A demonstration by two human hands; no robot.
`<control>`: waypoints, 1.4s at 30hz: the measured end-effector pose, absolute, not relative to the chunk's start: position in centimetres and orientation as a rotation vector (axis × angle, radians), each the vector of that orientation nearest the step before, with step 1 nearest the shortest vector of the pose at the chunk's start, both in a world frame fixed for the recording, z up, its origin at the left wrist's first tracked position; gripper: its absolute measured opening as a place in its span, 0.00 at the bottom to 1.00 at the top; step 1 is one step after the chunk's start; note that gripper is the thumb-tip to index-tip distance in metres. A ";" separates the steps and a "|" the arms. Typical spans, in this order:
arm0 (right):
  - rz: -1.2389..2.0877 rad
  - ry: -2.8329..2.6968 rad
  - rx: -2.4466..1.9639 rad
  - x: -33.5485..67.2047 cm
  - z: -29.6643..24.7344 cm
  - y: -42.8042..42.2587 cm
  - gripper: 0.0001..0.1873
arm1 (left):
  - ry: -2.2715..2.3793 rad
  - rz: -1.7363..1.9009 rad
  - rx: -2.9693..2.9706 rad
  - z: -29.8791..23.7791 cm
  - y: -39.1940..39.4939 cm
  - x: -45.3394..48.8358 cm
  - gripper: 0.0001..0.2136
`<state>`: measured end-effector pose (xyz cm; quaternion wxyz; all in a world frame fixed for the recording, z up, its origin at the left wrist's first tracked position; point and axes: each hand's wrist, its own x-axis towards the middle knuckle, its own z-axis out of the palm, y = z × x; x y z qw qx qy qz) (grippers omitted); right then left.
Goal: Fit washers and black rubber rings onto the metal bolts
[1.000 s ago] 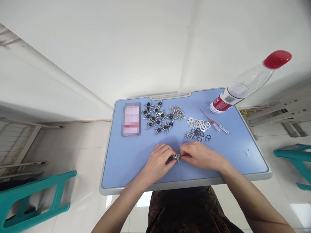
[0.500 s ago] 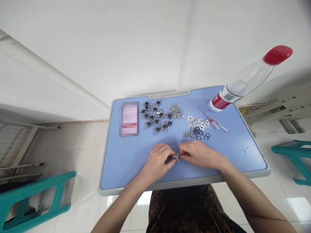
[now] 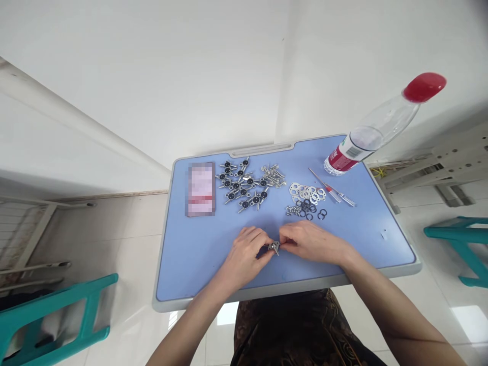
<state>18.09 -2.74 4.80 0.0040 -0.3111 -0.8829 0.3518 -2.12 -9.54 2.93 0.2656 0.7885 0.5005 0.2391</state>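
Near the front middle of the blue table (image 3: 190, 264), my left hand (image 3: 247, 254) is closed around a small metal fitting (image 3: 273, 246) with a flange and a thin stem pointing down toward me. My right hand (image 3: 310, 241) is closed too, its thumb and forefinger pinched at the fitting's right side. Part of the fitting is hidden by my fingers. Beyond my hands lie black rubber rings (image 3: 309, 216), a small heap of metal nuts (image 3: 293, 210) and flat metal flange plates (image 3: 305, 192).
Several black-centred metal fittings (image 3: 243, 192) lie at the table's back middle, beside loose screws (image 3: 273, 176). A blurred pink-white rectangle (image 3: 201, 188) is at left. Two screwdrivers (image 3: 332, 194) lie at right, near a red-capped bottle (image 3: 362, 142). Green stools (image 3: 91, 310) stand on the floor.
The view has shifted slightly. Both hands keep nearly the same hold on the fitting, with no other clear difference.
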 end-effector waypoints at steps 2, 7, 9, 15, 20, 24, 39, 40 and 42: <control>1.099 -2.765 -0.974 18.1 4.7 -2.7 0.05 | 1.352 0.646 2.124 2.8 -9.6 -2.2 0.01; 1.093 -2.756 -0.974 17.8 4.5 -2.7 0.05 | 1.341 0.664 2.117 2.7 -9.5 -2.2 0.03; 1.111 -2.749 -0.968 17.7 4.6 -2.7 0.05 | 1.346 0.668 2.117 2.8 -9.4 -2.2 0.03; 1.241 -2.450 -0.980 20.3 6.3 -0.8 0.04 | 1.366 0.698 2.147 2.9 -9.2 -2.4 0.04; 0.949 -2.132 -1.381 23.5 6.9 1.3 0.06 | 1.355 0.732 2.168 3.0 -9.1 -2.3 0.04; 0.984 -2.247 -1.308 23.3 6.3 1.1 0.05 | 1.361 0.712 2.148 3.3 -9.1 -2.2 0.04; 0.740 -2.426 -1.192 22.4 3.5 -1.8 0.08 | 1.374 0.665 2.082 3.0 -9.3 -2.2 0.04; 0.741 -2.402 -1.181 22.3 3.5 -1.9 0.07 | 1.375 0.658 2.077 3.0 -9.4 -2.2 0.04; 0.829 -2.300 -1.184 22.0 3.5 -2.2 0.05 | 1.377 0.647 2.073 3.0 -9.4 -2.2 0.05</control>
